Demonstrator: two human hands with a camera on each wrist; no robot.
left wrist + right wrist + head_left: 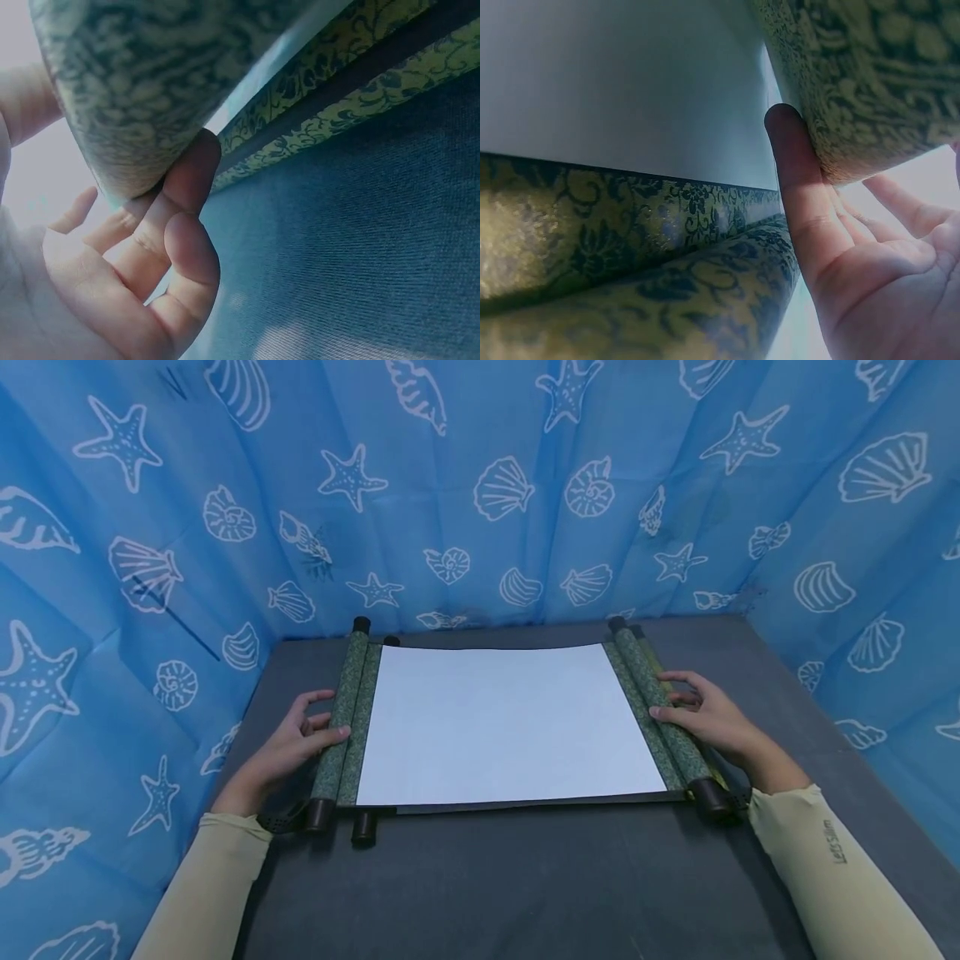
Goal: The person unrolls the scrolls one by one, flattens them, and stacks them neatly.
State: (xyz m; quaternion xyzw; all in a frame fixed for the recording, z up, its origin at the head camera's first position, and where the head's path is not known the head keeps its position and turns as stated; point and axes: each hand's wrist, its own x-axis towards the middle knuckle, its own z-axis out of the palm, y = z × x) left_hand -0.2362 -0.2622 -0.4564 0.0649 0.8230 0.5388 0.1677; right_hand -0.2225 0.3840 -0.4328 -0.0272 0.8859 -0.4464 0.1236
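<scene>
A hanging scroll with green patterned rolls lies partly unrolled, its blank white sheet (517,727) facing up. My left hand (288,743) holds the scroll's left roll (341,727), thumb on top and fingers underneath. The right roll (663,718) is held by my right hand (705,714) in the same way. In the left wrist view fingers (191,176) curl under the patterned roll (142,97). Fingers (802,187) bear on the underside of the other roll (885,82) in the right wrist view. Dark knobs (320,816) cap the rolls.
Beneath the held rolls lies yellow-green brocade (300,142), with a brocade roll (682,292) in the right wrist view. Another dark knob (364,829) pokes out under the left side. A dark grey cloth (510,885) covers the table; a blue shell-print curtain (450,485) surrounds it.
</scene>
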